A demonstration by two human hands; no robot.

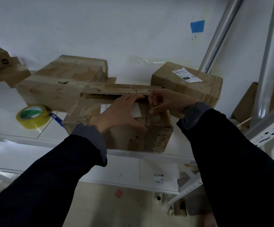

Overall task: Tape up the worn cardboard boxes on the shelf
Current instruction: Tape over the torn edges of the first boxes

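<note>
A worn cardboard box (pixel 83 112) with torn, ribbed skin sits at the front of the white shelf (pixel 26 138). Its far flap (pixel 116 91) stands slightly open over a dark gap. My left hand (pixel 119 112) lies flat on the box top, fingers straight, covering part of a white label (pixel 137 110). My right hand (pixel 164 100) is at the box's right top edge, fingers and thumb curled as if pinching a strip of clear tape; the tape itself is hard to make out. A yellowish tape roll (pixel 33 116) lies on the shelf to the left.
A blue-handled tool (pixel 56 119) lies beside the roll. Other boxes stand behind: a large one (pixel 62 79), one with a shipping label (pixel 187 82) at right, another (pixel 0 66) at far left. Metal shelf uprights (pixel 265 66) rise at right. A lower shelf holds papers.
</note>
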